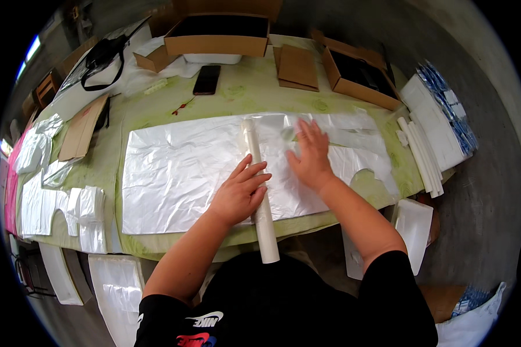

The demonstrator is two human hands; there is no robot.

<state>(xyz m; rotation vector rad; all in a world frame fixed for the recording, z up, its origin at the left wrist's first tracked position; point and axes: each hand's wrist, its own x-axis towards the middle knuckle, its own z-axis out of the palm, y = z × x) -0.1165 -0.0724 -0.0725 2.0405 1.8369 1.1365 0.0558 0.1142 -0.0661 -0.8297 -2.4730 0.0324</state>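
Note:
A large white plastic bag (173, 168) lies spread flat across the green table cover, its cut-out handle end toward the right. Across its middle rests a long off-white tube (266, 225), whose near end juts past the table's front edge. My left hand (237, 194) lies on the tube, fingers spread over it and not wrapped round. To the right of the tube, my right hand (310, 151) is flat with fingers apart on the bag; its fingertips are slightly blurred by motion. Nothing shows in its grasp.
A phone (206, 80) and an open cardboard box (217, 45) are at the back. Another open box (362, 78) stands back right. Several white tubes (419, 156) lie at the right edge beside a white foam box (434, 115). Folded white bags (46, 202) are at left.

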